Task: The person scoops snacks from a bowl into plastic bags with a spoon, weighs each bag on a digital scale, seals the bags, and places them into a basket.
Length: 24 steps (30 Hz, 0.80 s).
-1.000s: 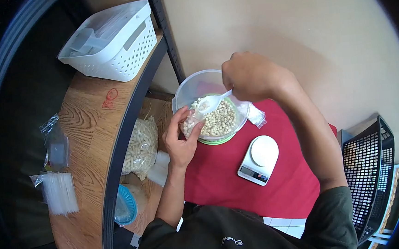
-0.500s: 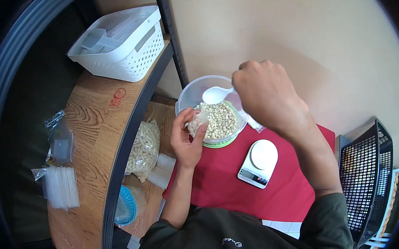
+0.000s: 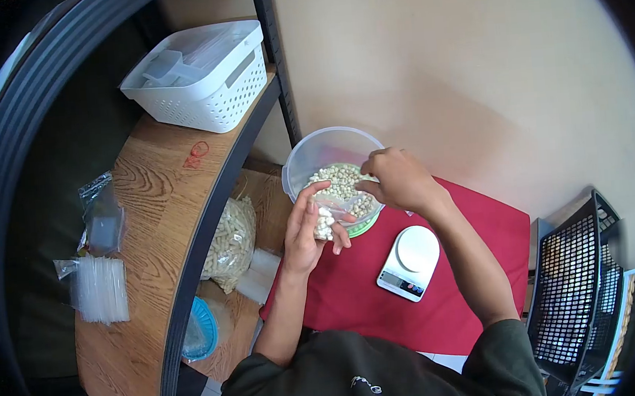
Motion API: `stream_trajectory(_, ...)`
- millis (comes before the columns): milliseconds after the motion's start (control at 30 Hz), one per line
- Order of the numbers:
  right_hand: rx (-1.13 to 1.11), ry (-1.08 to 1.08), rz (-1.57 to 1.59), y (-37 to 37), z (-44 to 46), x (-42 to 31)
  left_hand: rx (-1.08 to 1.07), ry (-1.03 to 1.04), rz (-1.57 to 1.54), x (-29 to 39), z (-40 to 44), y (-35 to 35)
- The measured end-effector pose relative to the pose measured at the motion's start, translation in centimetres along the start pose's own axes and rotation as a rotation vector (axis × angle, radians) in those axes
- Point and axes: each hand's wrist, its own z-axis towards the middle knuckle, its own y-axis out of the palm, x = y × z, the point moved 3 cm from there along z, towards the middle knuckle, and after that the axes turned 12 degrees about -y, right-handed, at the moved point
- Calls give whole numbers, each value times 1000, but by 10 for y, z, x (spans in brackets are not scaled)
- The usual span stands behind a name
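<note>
My left hand [image 3: 305,235] is closed around a small clear plastic bag [image 3: 324,225] with whitish round pieces inside, in front of the tub. My right hand [image 3: 405,181] is over the tub's right side, thumb and forefinger apart, with nothing visible between them. Below both hands stands a clear round plastic tub [image 3: 306,143] with a green base. Many small pale, round nut-like pieces [image 3: 342,178] lie in it. The white spoon is out of sight. Nearer to me, a white digital kitchen scale [image 3: 417,250] rests on the red cloth.
The red-covered table [image 3: 354,306] stands against the wall. On my left is a wooden shelf [image 3: 150,232] with a white basket [image 3: 229,94], red rubber bands [image 3: 196,155] and packs of clear bags [image 3: 101,290]. A large bag of pale snacks [image 3: 229,245] sits beneath. Black crates [image 3: 571,291] stand right.
My right hand has lowered to the tub, and the white spoon it held is no longer visible. The left hand has turned and moved slightly right, showing the bag's contents.
</note>
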Motion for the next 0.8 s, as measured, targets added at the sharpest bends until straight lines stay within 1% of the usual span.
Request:
stream_trajectory(67,276,-141,551,-18,-11,-15,19,-41,7,-2,-2,5)
stream_trajectory(100,277,-135,549,-18,-18,-21,14,-44,5,-3,-2,7)
stream_trajectory(167,274,-163,737,-14,-36,-36,22,-32,78,-5,-4,12)
stream_trajectory(200,312,-159,723,-12,-44,-42,-10,-28,66,-4,-7,17)
stream_trajectory(233,303,-98,846,-8,-52,-46,-18,-33,64,-5,-8,18)
stream_trajectory(300,368,-12,891,3,-70,-44,-130,-121,196,-12,-13,22)
stream_trajectory(333,372,-2,888,6,-77,-44,-127,-192,188,-10,-16,28)
stream_trajectory(400,384,116,931,13,-92,-44,-131,-178,228,-18,-18,32)
stream_trajectory(467,397,142,930,23,-106,-42,-143,-166,268,-25,-19,36)
stream_trajectory(500,400,153,926,29,-113,-42,-115,-116,316,-27,-18,38)
stream_trajectory(533,457,172,958,35,-120,-42,-88,-67,362,-30,-18,40)
stream_trajectory(567,466,196,959,42,-127,-41,-106,-83,358,-35,-19,42)
stream_trajectory(633,458,268,946,54,-143,-39,-115,-105,453,-46,-20,46)
stream_trajectory(700,495,317,980,67,-158,-41,-144,-152,404,-63,-20,51)
stream_trajectory(767,495,396,1034,79,-171,-43,-155,-177,477,-78,-21,52)
stream_trajectory(800,499,441,1085,87,-178,-43,-198,-288,513,-87,-22,50)
